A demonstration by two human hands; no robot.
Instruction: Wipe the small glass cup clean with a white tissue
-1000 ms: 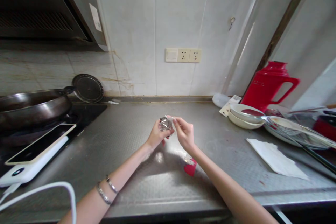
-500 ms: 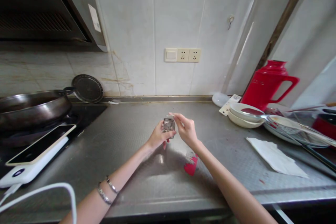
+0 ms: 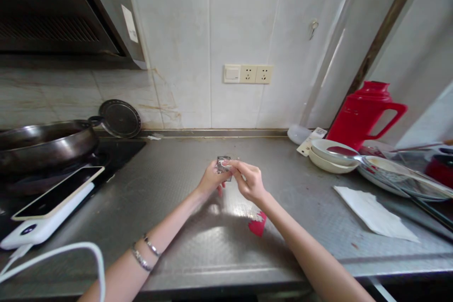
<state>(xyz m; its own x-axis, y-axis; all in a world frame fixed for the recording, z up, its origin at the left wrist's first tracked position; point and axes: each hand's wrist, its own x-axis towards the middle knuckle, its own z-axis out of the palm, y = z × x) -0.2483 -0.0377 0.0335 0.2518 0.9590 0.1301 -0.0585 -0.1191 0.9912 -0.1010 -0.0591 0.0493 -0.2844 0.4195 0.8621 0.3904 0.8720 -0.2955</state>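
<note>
Right-hand fingertips have shifted leftward since the earlier frame, from beside the upper edge of the small silvery piece (image 3: 220, 162) to across its front. Left to right: a steel pan (image 3: 53, 147) stands on the black hob; before it a phone (image 3: 59, 193) lies on a white power bank (image 3: 44, 230), from which a white cable (image 3: 92, 246) curves. A round dark lid (image 3: 120, 119) leans against the wall. At centre, above the tabletop (image 3: 177, 165), the left hand (image 3: 210, 180) is closed about the silvery piece, thumb at its lower front, other fingers curled beneath. The right hand (image 3: 249, 182) reaches in from the other side, thumb and forefinger drawn nearly together at the piece; whether they pinch a loose edge cannot be told. Nearer the viewer lies a red scrap (image 3: 257, 225). Farther right are stacked bowls (image 3: 331, 165), a red flask (image 3: 359, 115) and a white paper sheet (image 3: 375, 214).

For sound handling, the left grip should be firm enough to stop the piece turning, yet not so tight as to crush it, since the thin, shiny surface looks easily creased. The right fingertips are best worked in short, light strokes, close to the supporting thumb.
</note>
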